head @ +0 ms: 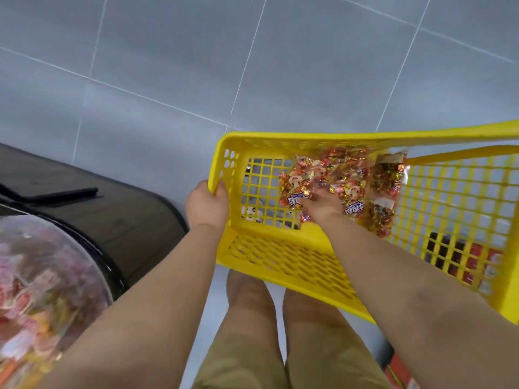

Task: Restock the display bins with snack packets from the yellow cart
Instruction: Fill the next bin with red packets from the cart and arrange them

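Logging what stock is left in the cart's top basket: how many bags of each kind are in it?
In the yellow basket:
Clear bag of cartoon-print snack packets: 1
Clear bag of dark red-and-gold sweets: 1
Total: 2

Nothing can be read outright. The snack packets [323, 178] in the yellow cart [224, 153] carry the only printing: a purple-blue banner [297, 199] with bold white characters on one packet near the left of the heap, and a second banner [354, 208] of the same kind on a packet lower right. Both stand upside down to the camera and are too blurred to make out. A small red tag [302, 163] on an upper packet is likewise illegible.
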